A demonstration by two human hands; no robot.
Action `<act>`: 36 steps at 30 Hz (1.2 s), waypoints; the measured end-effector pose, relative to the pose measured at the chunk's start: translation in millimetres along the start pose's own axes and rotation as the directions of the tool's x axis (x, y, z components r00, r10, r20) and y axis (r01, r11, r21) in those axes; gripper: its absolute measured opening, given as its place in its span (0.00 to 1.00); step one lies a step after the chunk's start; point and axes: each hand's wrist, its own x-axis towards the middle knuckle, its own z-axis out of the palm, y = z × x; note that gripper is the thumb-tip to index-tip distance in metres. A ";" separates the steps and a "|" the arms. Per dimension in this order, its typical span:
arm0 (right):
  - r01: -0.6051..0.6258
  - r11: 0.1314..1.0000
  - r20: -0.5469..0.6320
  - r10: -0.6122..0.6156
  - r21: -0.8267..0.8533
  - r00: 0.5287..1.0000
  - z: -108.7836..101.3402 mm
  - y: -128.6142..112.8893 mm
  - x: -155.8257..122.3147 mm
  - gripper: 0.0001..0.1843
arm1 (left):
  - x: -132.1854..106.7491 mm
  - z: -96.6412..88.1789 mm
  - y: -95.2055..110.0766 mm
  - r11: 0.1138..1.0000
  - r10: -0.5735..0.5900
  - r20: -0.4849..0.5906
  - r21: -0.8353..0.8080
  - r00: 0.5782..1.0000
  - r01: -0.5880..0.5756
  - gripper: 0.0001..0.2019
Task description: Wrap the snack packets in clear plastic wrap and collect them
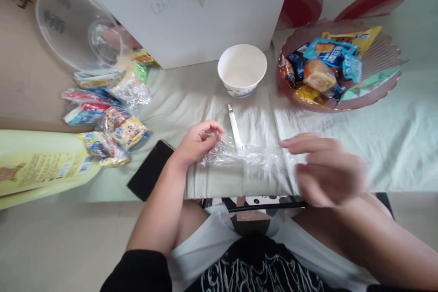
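My left hand (201,142) has its fingers curled in a pinch at the left end of a crumpled clear plastic film (260,157) on the cloth. To the right of the film is my right hand (328,169), smeared by motion. Its index finger points left, and whether it holds anything is unclear. A slim white tool with a metal tip (234,125) lies behind the film, its lower end meeting the plastic. Farther back stands a white paper bowl (242,70) with a blue pattern near its base.
A pink ribbed bowl (379,86) of wrapped snacks stands at right. Snack packets (121,130), a clear plastic tub (73,27) and a yellow bag (41,164) are at left. A phone (150,169) lies beside my left forearm. A white box (212,18) stands behind.
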 end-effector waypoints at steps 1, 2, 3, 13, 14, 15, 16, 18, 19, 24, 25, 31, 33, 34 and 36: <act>0.123 0.992 -0.024 -0.124 -0.033 0.992 8.3 -2.2 0.4 0.14 | 0.4 2.6 1.5 1.000 -0.002 0.045 0.004 0.999 0.002 0.07; 0.199 0.978 0.015 -0.198 -0.070 0.980 17.1 -2.9 2.4 0.20 | 0.9 5.8 2.6 1.000 -0.003 0.088 0.003 0.996 0.003 0.07; 0.217 0.972 0.052 -0.212 -0.096 0.976 25.1 -2.3 5.6 0.23 | 1.4 9.5 3.2 1.000 -0.003 0.133 -0.004 0.991 0.004 0.07; -0.082 0.991 0.563 0.126 -0.103 0.817 9.9 0.4 22.0 0.17 | -6.5 26.5 4.8 0.999 0.009 0.320 -0.035 0.947 0.002 0.11; -0.102 0.992 0.598 0.123 -0.069 0.792 9.0 -2.1 22.3 0.16 | -7.7 25.4 5.8 0.999 0.007 0.326 -0.037 0.945 0.006 0.11; -0.122 0.992 0.635 0.115 -0.034 0.764 10.0 -5.0 22.5 0.16 | -8.8 24.6 6.9 0.999 -0.004 0.350 -0.038 0.937 0.018 0.11; -0.135 0.991 0.669 0.103 -0.004 0.736 12.7 -8.1 22.2 0.16 | -9.6 24.0 8.0 0.998 -0.021 0.390 -0.039 0.921 0.039 0.12; -0.122 0.992 0.701 0.055 0.046 0.711 21.6 -14.0 20.2 0.15 | -10.8 23.4 10.2 0.995 -0.064 0.497 -0.035 0.865 0.094 0.14; -0.101 0.993 0.695 0.026 0.066 0.718 26.8 -16.5 18.7 0.15 | -11.2 23.3 11.2 0.993 -0.077 0.539 -0.037 0.839 0.115 0.14; -0.085 0.991 0.662 -0.005 0.103 0.750 40.9 -18.6 12.6 0.03 | -12.9 19.4 14.6 0.989 -0.058 0.493 -0.091 0.868 0.118 0.12; -0.122 0.988 0.676 0.024 0.099 0.737 40.1 -17.6 12.8 0.05 | -13.2 18.0 14.9 0.988 -0.057 0.466 -0.099 0.883 0.116 0.11; -0.328 0.927 0.660 0.131 0.183 0.740 28.7 -13.7 18.9 0.06 | -9.7 10.3 9.1 0.980 -0.029 0.377 -0.171 0.926 0.101 0.13; -0.362 0.897 0.631 0.130 0.254 0.765 27.5 -13.2 20.8 0.05 | -7.0 8.5 4.4 0.958 -0.003 0.316 -0.272 0.949 0.094 0.18; -0.385 0.874 0.600 0.143 0.296 0.787 27.7 -12.8 21.7 0.05 | -5.7 8.2 2.3 0.935 0.018 0.275 -0.345 0.961 0.081 0.21; -0.436 0.816 0.486 0.225 0.380 0.845 29.6 -11.9 23.6 0.05 | -3.5 9.6 -1.1 0.865 0.062 0.195 -0.500 0.979 0.045 0.27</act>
